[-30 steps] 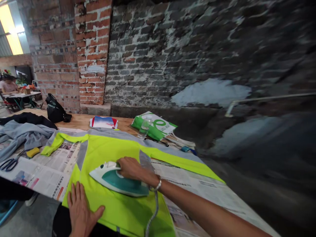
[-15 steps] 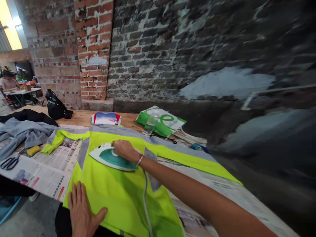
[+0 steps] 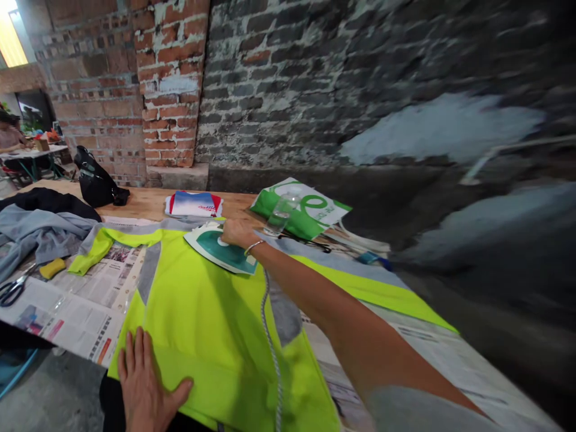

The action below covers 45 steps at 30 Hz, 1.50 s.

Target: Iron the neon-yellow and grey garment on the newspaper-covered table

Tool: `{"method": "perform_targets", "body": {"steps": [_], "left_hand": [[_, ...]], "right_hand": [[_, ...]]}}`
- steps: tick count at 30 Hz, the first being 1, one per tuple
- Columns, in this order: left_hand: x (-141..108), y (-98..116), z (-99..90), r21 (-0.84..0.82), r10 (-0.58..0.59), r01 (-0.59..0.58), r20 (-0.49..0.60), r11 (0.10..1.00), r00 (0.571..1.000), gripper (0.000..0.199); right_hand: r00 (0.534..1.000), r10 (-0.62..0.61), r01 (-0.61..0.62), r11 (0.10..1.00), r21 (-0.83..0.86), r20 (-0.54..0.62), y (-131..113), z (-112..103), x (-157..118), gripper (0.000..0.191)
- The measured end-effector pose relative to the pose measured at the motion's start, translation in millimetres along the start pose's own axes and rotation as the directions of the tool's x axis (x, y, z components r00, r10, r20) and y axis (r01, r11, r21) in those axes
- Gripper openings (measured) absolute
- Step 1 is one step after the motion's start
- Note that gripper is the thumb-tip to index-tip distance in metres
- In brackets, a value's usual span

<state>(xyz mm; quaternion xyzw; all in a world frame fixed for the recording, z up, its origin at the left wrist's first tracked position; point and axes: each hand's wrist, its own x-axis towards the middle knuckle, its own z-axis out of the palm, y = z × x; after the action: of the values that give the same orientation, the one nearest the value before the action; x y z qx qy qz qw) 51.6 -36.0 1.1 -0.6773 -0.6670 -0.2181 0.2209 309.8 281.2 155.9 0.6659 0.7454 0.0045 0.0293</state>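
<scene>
Steam iron (image 3: 220, 252) on the shirt (image 3: 202, 318); newspaper (image 3: 76, 312) beneath it; scissors (image 3: 12, 291) left.

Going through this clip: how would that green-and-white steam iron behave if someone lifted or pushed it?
The steam iron is probably heavy for its size, though its soleplate is hidden. Lying flat on the yellow-green shirt, it would likely slide easily under the right hand. Its braided cord may drag and tug it sideways.

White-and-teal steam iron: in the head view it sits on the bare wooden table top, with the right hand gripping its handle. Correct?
Not quite: the head view shows the white-and-teal steam iron resting on the neon-yellow shirt, not on the wooden table top. The right hand is gripping its handle, as you said.
</scene>
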Motion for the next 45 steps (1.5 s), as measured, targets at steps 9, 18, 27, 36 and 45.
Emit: {"method": "perform_targets", "body": {"steps": [9,18,27,36,45], "left_hand": [[1,-2,9.4,-0.027,-0.053,0.054,0.025,0.998,0.998,0.100],[3,-4,9.7,0.000,-0.048,0.048,-0.014,0.999,0.999,0.098],[0,-6,6.3,0.007,-0.026,0.026,0.008,1.000,1.000,0.099],[3,-2,-0.8,0.009,0.012,-0.012,0.013,1.000,1.000,0.101],[6,-1,0.9,0.051,0.019,-0.018,-0.023,0.999,1.000,0.098]], "right_hand": [[0.988,-0.107,0.105,0.994,0.026,0.107,-29,1,-139,0.031],[0.972,-0.214,0.212,0.977,0.026,0.102,-53,6,-204,0.031],[0.991,-0.132,0.132,0.991,-0.013,-0.003,-18,7,-112,0.034],[0.998,0.003,0.000,0.999,0.040,-0.070,18,9,14,0.039],[0.999,-0.045,0.047,0.997,0.066,-0.019,11,-3,-1,0.037]]}}
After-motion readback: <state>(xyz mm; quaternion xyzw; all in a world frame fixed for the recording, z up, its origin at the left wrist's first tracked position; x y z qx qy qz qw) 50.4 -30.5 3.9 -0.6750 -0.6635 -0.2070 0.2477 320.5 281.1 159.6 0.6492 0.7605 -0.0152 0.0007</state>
